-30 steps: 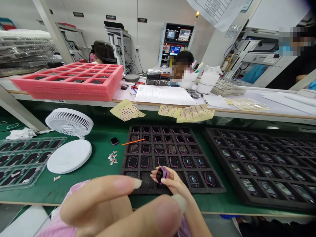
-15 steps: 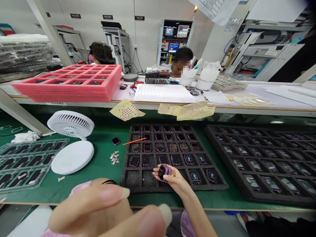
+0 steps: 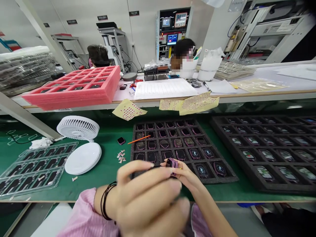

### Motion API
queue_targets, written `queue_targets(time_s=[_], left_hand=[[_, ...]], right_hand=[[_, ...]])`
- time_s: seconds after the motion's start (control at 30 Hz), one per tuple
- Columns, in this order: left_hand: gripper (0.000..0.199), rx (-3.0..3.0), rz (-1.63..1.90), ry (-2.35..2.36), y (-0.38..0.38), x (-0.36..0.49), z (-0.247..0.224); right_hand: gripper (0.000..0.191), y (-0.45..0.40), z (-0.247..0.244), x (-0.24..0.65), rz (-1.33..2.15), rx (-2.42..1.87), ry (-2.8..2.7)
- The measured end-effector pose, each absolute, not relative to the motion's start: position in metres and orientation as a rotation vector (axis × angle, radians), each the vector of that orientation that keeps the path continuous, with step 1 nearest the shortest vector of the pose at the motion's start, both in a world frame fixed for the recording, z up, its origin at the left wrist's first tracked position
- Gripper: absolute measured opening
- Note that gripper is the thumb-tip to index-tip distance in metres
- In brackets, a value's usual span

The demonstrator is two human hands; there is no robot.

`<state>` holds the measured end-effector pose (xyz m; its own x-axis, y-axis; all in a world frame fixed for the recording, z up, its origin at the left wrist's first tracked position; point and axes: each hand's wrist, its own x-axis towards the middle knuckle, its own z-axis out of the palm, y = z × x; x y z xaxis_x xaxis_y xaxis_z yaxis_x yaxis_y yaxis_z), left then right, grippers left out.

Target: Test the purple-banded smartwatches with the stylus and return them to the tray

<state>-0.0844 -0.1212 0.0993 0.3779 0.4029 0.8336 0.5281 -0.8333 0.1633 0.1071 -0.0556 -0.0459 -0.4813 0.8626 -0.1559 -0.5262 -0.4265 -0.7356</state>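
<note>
Head view, observed from my remote station. Right hand [image 3: 185, 174]: thumb and fingers pinch a small purple watch part [image 3: 172, 162] by its edges, held over the near side of the central foam tray [image 3: 223, 179]. Left hand [image 3: 148, 197]: large and blurred in the foreground, fingers curled towards the thumb; I cannot tell whether anything is pinched there, or whether its fingertips touch the watch part.

Main obstruction: the left hand. It hides the near left compartments of the central tray from me, and its fingers come up against the outline of the held part.

Surroundings, on the green bench [image 3: 111, 177]: an orange stick [image 3: 139, 139] lies across the left rim of the central tray, one end over the bench. Left of the stick, a loose watch [image 3: 121, 141]; nearer me, a cluster of small metallic pieces [image 3: 121, 156]. Further left, a white fan [image 3: 78, 127] leans above its round base [image 3: 84, 158], with a clear plastic tray [image 3: 59, 181] beside it. To the right, a second foam tray [image 3: 250, 169], filled with watch-like units too dim to read.

Overhead limit: the shelf [image 3: 151, 102] runs across behind the trays, bearing a pink foam tray [image 3: 76, 101]; yellow dotted sheets [image 3: 198, 103] hang over its front edge.
</note>
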Motion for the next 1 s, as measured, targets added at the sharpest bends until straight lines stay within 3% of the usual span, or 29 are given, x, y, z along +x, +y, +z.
queue_targets(time_s=[0.13,0.3,0.5,0.83,1.0], left_hand=[[0.035,-2.744,-1.192,-0.846,-0.079,-0.067,0.089],[0.053,-3.139,-0.901,-1.052,-0.058,-0.07,0.026],[0.042,-3.235,-0.985,-1.122,-0.048,-0.067,-0.01],[0.049,-3.095,-1.259,-1.105,-0.049,-0.061,-0.016],[0.049,-3.077,-0.918,-1.286,-0.055,-0.06,-0.022]], right_hand=[[0.029,-0.054,-0.045,0.112,1.956,-0.684,-0.844],[0.038,-0.051,-0.043,0.116,1.971,-0.698,-0.896],[0.039,-0.052,-0.041,0.118,1.948,-0.755,-0.877],[0.039,-0.053,-0.042,0.131,1.919,-0.804,-0.868],[0.037,-0.045,-0.04,0.147,1.654,-0.932,-0.968]])
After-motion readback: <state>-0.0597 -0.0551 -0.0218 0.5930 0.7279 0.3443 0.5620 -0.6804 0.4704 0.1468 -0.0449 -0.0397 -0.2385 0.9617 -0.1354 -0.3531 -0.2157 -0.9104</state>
